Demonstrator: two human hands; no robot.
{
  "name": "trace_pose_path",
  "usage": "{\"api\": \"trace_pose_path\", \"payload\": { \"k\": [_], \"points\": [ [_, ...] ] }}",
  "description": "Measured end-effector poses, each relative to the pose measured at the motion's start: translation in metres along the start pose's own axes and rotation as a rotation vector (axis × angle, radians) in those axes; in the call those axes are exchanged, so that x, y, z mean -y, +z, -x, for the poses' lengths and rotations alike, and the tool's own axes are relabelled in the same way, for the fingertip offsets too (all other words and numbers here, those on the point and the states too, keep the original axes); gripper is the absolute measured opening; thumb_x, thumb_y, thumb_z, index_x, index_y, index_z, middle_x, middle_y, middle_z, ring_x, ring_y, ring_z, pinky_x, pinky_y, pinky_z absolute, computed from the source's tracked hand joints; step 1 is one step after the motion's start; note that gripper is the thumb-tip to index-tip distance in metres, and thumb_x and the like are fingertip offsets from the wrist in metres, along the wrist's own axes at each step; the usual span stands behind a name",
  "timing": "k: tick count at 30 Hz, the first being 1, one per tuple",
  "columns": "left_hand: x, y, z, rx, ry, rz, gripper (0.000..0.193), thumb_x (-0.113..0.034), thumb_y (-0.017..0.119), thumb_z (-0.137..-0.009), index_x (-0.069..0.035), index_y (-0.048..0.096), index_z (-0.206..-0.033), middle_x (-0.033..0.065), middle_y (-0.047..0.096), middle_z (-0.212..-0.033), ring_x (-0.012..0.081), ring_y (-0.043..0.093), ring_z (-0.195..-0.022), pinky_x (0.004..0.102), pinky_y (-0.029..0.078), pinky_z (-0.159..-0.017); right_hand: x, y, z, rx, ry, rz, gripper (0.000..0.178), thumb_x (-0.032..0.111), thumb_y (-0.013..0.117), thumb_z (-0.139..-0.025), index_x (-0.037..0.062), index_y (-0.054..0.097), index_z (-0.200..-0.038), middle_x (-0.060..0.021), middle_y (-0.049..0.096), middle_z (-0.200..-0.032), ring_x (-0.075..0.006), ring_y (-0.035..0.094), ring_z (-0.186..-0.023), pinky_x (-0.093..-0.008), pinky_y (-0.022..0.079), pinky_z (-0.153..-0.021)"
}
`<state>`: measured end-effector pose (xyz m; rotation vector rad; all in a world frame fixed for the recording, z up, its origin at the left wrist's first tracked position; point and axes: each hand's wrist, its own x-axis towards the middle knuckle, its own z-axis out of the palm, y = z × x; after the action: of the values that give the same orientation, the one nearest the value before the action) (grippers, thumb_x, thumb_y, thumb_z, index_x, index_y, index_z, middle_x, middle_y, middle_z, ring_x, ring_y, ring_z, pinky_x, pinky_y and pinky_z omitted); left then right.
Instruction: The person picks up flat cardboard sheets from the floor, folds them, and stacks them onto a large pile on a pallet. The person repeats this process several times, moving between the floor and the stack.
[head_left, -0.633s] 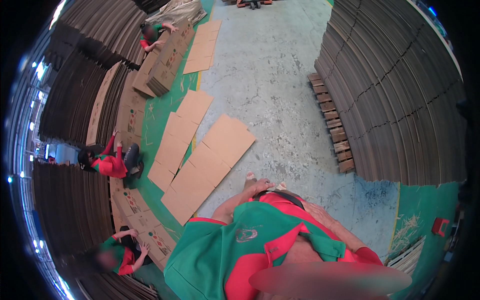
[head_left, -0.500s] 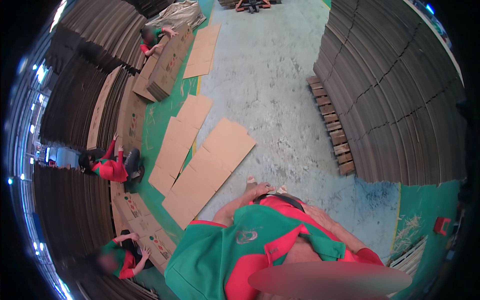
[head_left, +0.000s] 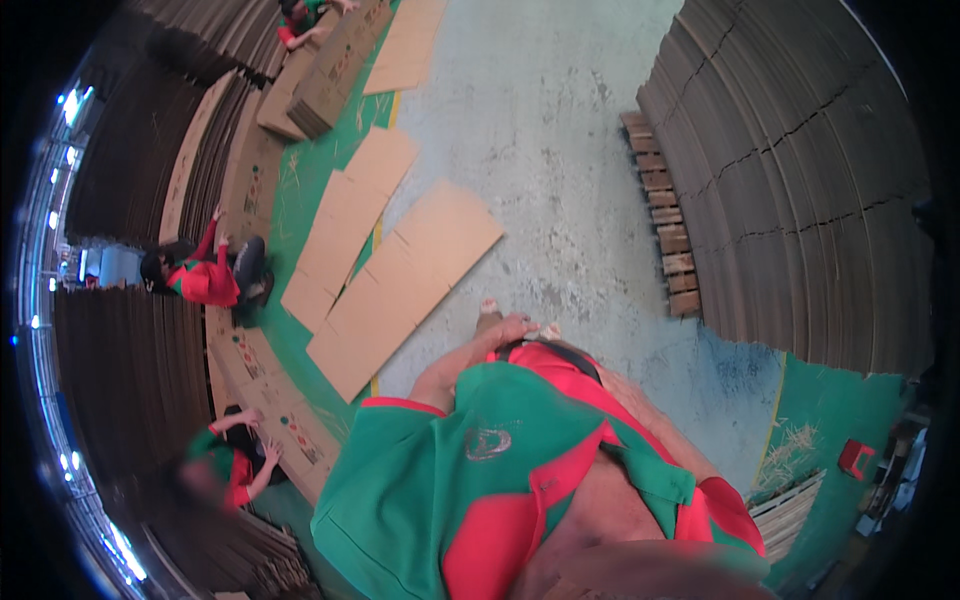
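Note:
My left hand [head_left: 516, 327] rests at the front of my waist, beside a dark band [head_left: 560, 352] over my red and green shirt [head_left: 430, 450]. Its fingers are small and blurred, so their closure cannot be made out. My right forearm [head_left: 660, 420] runs down along the other side of my body, and the fingers of my right hand are hidden by the waist. Ahead and to the left of my feet, a large flat cardboard sheet [head_left: 410, 285] lies on the floor. A second cardboard sheet [head_left: 345, 225] lies beyond it.
At the left, co-workers [head_left: 205, 280] crouch beside printed cardboard [head_left: 255, 180]. Tall stacks of cardboard [head_left: 115, 370] stand behind them. On the right, a big cardboard stack [head_left: 800, 180] sits on a wooden pallet [head_left: 670, 225]. A red object [head_left: 856, 458] stands at lower right.
The view has shifted, so the sheets and co-workers sit higher and farther left in the picture. My hands stay at my waist.

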<state>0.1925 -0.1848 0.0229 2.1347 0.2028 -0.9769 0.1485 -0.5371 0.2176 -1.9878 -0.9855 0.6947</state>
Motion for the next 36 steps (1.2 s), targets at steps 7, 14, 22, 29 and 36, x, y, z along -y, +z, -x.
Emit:
{"api": "trace_pose_path", "payload": {
  "k": [7, 14, 22, 29, 36],
  "points": [
    [0.006, 0.013, -0.007, 0.015, -0.034, 0.219, 0.079, -0.057, 0.067, -0.084, 0.003, 0.054, -0.134, 0.0252, 0.065, -0.117, 0.0326, 0.066, -0.102, 0.0402, 0.052, -0.09, -0.001, -0.001, 0.0, 0.018, -0.015, 0.007, 0.062, 0.033, 0.049, -0.096, 0.002, 0.035, -0.148, -0.0224, 0.041, -0.15, -0.0382, 0.042, -0.138, -0.0475, 0.033, -0.114],
    [0.002, 0.009, -0.004, 0.01, -0.044, 0.192, 0.09, -0.064, 0.067, -0.079, 0.003, 0.052, -0.136, 0.0268, 0.054, -0.137, 0.0379, 0.051, -0.129, 0.0414, 0.04, -0.109, -0.006, -0.004, 0.001, 0.065, -0.01, 0.043, 0.063, 0.033, 0.048, -0.096, 0.0022, 0.035, -0.149, -0.0219, 0.04, -0.151, -0.0384, 0.04, -0.138, -0.048, 0.032, -0.115],
    [0.011, 0.001, 0.006, -0.084, -0.064, 0.322, 0.083, -0.054, 0.069, -0.084, 0.005, 0.05, -0.138, 0.0279, 0.059, -0.13, 0.0376, 0.056, -0.123, 0.0411, 0.044, -0.106, -0.002, -0.018, -0.02, 0.154, -0.04, 0.064, 0.063, 0.034, 0.047, -0.097, 0.0025, 0.034, -0.15, -0.0211, 0.039, -0.152, -0.0385, 0.04, -0.139, -0.0481, 0.03, -0.116],
    [0.032, -0.017, 0.014, -0.133, -0.13, 0.527, 0.08, -0.05, 0.07, -0.085, 0.005, 0.049, -0.138, 0.0273, 0.059, -0.13, 0.0364, 0.057, -0.123, 0.0405, 0.045, -0.104, -0.006, -0.034, -0.065, 0.323, -0.008, 0.09, 0.064, 0.034, 0.047, -0.097, 0.0028, 0.032, -0.151, -0.0212, 0.036, -0.153, -0.0385, 0.038, -0.139, -0.0483, 0.028, -0.116],
    [0.058, -0.056, -0.002, -0.151, -0.169, 0.596, 0.078, -0.049, 0.071, -0.085, 0.006, 0.051, -0.136, 0.0276, 0.059, -0.13, 0.0359, 0.057, -0.122, 0.0407, 0.045, -0.104, 0.0, -0.058, -0.146, 0.371, -0.17, 0.096, 0.06, 0.023, 0.052, -0.094, -0.0022, 0.034, -0.146, -0.0219, 0.041, -0.149, -0.0383, 0.042, -0.136, -0.0472, 0.035, -0.111]
  ]
}}
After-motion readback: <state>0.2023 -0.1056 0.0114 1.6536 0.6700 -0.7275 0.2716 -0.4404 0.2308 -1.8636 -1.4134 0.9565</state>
